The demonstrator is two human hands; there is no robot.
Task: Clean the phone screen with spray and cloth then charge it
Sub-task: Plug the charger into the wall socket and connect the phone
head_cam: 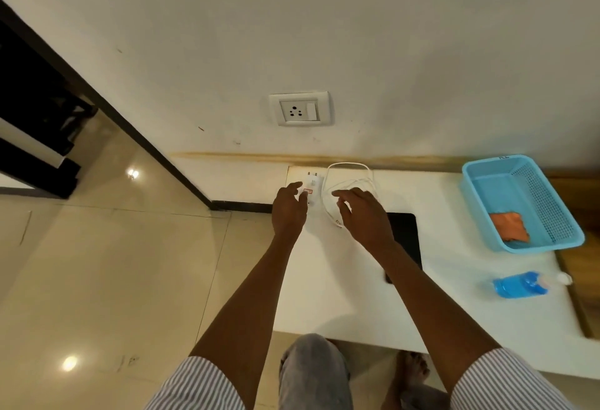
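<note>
Both hands reach over the far left corner of the white table point(341, 296). The left hand point(289, 211) hovers with its fingers loosely spread, thumb and forefinger tips right at the white charger plug point(313, 183), which lies flat with its 2 pins pointing away toward the wall. Whether those fingertips already touch the plug I cannot tell. The right hand point(363, 214) is also spread, palm down, over the loose coil of white cable point(349, 182); it grips nothing that I can see.

The phone point(406, 237) lies face up just beyond the right wrist, dark screen showing, partly hidden by the forearm. Further off to the right sit the blue spray bottle point(516, 284) on its side and the blue basket point(487, 175) with the orange cloth point(509, 226) inside, so the wiping looks finished and charging seems to be the step in hand.

To do it well, I would say the left hand should pinch the plug by its body, not the pins, and turn it so the pins face the wall socket point(300, 109) straight above the hands. The right hand should find the cable's free end, near its fingers, and shake out the loops before pulling, or the coil may drag across the table. The switch beside the socket probably needs pressing afterwards.
</note>
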